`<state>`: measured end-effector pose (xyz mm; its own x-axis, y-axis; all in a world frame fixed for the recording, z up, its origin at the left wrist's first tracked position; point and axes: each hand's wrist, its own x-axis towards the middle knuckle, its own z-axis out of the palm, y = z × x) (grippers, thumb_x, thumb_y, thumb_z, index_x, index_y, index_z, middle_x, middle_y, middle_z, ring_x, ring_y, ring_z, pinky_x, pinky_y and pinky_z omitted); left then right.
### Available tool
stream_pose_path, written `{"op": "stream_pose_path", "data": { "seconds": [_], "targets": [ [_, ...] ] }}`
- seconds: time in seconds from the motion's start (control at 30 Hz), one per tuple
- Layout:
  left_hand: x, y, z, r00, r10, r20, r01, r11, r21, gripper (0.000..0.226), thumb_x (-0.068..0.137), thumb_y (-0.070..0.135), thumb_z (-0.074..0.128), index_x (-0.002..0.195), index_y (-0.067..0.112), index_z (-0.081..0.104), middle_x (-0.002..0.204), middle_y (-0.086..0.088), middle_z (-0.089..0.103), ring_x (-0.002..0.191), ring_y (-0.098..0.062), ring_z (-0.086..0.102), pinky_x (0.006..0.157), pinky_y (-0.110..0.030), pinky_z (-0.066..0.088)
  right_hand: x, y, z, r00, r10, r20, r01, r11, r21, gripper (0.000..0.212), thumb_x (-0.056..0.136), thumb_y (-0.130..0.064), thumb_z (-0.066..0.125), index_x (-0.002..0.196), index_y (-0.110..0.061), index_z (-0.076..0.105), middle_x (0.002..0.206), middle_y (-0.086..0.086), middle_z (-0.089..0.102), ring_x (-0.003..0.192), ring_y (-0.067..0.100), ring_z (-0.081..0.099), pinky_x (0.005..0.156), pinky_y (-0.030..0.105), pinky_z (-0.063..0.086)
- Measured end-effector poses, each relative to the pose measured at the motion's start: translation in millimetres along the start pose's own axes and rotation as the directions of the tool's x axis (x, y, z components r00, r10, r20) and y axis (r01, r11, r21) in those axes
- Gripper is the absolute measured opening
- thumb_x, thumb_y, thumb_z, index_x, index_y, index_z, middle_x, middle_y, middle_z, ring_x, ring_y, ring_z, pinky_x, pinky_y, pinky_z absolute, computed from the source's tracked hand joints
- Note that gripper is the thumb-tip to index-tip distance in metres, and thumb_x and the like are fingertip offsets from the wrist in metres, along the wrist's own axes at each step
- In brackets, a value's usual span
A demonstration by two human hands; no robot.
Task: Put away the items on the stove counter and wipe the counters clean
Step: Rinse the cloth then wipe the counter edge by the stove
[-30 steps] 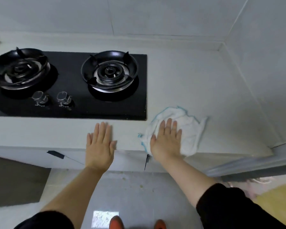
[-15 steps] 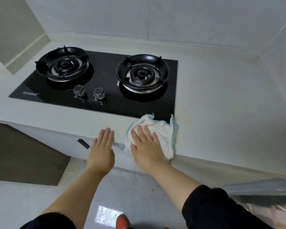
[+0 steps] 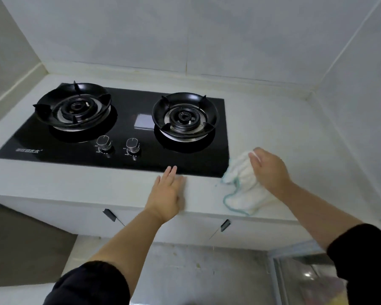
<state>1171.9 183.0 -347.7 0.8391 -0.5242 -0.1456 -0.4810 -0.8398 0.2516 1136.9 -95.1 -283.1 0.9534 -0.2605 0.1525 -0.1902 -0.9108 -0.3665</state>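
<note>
White crumpled cloth (image 3: pixel 243 190) under right hand (image 3: pixel 269 170); left hand (image 3: pixel 166 194) on counter (image 3: pixel 75 181); grips wide.

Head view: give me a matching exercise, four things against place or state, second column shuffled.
1. left hand
2. right hand
3. cloth
4. knobs

A. on the black hob, in front of the burners
B. on top of the cloth
C. flat on the counter, at its front edge
D. white with a teal edge, right of the hob

Pairs: 1-C, 2-B, 3-D, 4-A.
</note>
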Motion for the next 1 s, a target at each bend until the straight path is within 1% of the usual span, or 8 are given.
{"op": "stream_pose_path", "data": {
  "seconds": [0.13, 0.3, 0.47, 0.53, 0.63, 0.77, 0.9, 1.0],
  "targets": [
    [25.9, 13.0, -9.8, 1.0, 0.018, -0.017, -0.018, 1.0, 0.002, 0.063, 0.095, 0.013, 0.04, 0.151, 0.016, 0.013, 0.16, -0.006, -0.007, 0.146, -0.021, -0.011, 0.118, -0.038, 0.001, 15.4, -2.5, -46.0, 0.963, -0.157, -0.217, 0.144, 0.987, -0.073, 0.037, 0.086, -0.043, 0.04, 0.079, -0.01, 0.056, 0.077, 0.009, 0.056, 0.077, 0.026, 0.051, 0.065, 0.03, 0.033],
    [49.6, 18.9, 1.1, 1.0, 0.019, -0.025, -0.019, 1.0, 0.001, 0.059, 0.098, 0.016, 0.034, 0.152, 0.018, 0.01, 0.16, -0.005, -0.005, 0.146, -0.02, -0.009, 0.118, -0.039, 0.002, -37.1, 31.2, 6.3, 0.977, -0.169, 0.128, 0.181, 0.98, -0.083, 0.06, 0.086, -0.061, 0.036, 0.092, -0.015, 0.073, 0.116, 0.011, 0.06, 0.105, 0.023, 0.057, 0.089, 0.031, 0.043],
    [54.3, 20.3, 22.8, 0.993, -0.005, -0.119, 0.01, 0.999, 0.042, 0.055, 0.095, 0.023, 0.029, 0.149, 0.016, 0.027, 0.158, -0.01, 0.012, 0.147, -0.025, 0.007, 0.116, -0.043, 0.011, -21.7, 54.1, 73.2, 0.936, 0.189, 0.298, -0.092, 0.946, -0.311, 0.085, 0.072, -0.074, 0.004, 0.147, -0.038, 0.017, 0.159, 0.005, 0.001, 0.145, 0.026, 0.002, 0.112, 0.051, 0.01],
    [51.6, 14.2, 33.3, 0.985, -0.048, -0.167, 0.051, 0.999, 0.014, 0.055, 0.09, 0.029, 0.028, 0.14, 0.013, 0.046, 0.151, -0.013, 0.033, 0.141, -0.029, 0.027, 0.11, -0.046, 0.025, 2.0, 63.0, 84.7, 0.96, 0.187, 0.207, -0.123, 0.95, -0.287, 0.078, 0.079, -0.066, 0.007, 0.146, -0.031, 0.027, 0.158, 0.007, 0.012, 0.145, 0.026, 0.01, 0.111, 0.049, 0.014],
    [48.9, 9.1, 45.2, 0.973, -0.099, -0.207, 0.093, 0.995, -0.036, 0.055, 0.093, 0.033, 0.025, 0.144, 0.012, 0.037, 0.154, -0.013, 0.027, 0.144, -0.026, 0.017, 0.117, -0.043, 0.014, 57.1, 79.0, 95.3, 0.979, 0.204, 0.016, -0.2, 0.969, -0.147, 0.049, 0.092, -0.033, 0.037, 0.132, -0.007, 0.05, 0.143, 0.02, 0.042, 0.133, 0.034, 0.037, 0.106, 0.047, 0.029],
    [50.6, 10.0, 48.1, 0.962, -0.113, -0.248, 0.111, 0.994, -0.024, 0.055, 0.095, 0.033, 0.025, 0.146, 0.013, 0.03, 0.155, -0.011, 0.023, 0.145, -0.024, 0.01, 0.114, -0.042, 0.009, 151.9, 63.0, 93.6, 0.901, 0.412, -0.131, -0.384, 0.902, 0.199, 0.04, 0.095, -0.023, 0.037, 0.116, 0.006, 0.055, 0.114, 0.03, 0.058, 0.107, 0.042, 0.055, 0.089, 0.042, 0.041],
    [53.3, 7.1, 52.8, 0.965, -0.083, -0.25, 0.091, 0.996, 0.021, 0.057, 0.093, 0.031, 0.03, 0.147, 0.015, 0.03, 0.155, -0.011, 0.024, 0.145, -0.027, 0.013, 0.114, -0.046, 0.012, 253.0, 25.6, 89.5, 0.97, 0.242, 0.019, -0.234, 0.908, 0.347, 0.04, 0.099, -0.016, 0.037, 0.137, -0.006, 0.041, 0.139, 0.018, 0.046, 0.125, 0.031, 0.046, 0.098, 0.032, 0.036],
    [54.2, 7.7, 54.4, 0.965, -0.089, -0.247, 0.099, 0.995, 0.029, 0.058, 0.092, 0.031, 0.03, 0.148, 0.015, 0.028, 0.156, -0.01, 0.022, 0.146, -0.027, 0.013, 0.114, -0.047, 0.011, 269.4, 17.9, 119.3, 0.96, -0.002, 0.282, -0.061, 0.975, 0.213, 0.063, 0.09, -0.007, 0.044, 0.148, -0.008, 0.021, 0.151, 0.014, 0.027, 0.136, 0.03, 0.032, 0.109, 0.035, 0.03]
  ]
}}
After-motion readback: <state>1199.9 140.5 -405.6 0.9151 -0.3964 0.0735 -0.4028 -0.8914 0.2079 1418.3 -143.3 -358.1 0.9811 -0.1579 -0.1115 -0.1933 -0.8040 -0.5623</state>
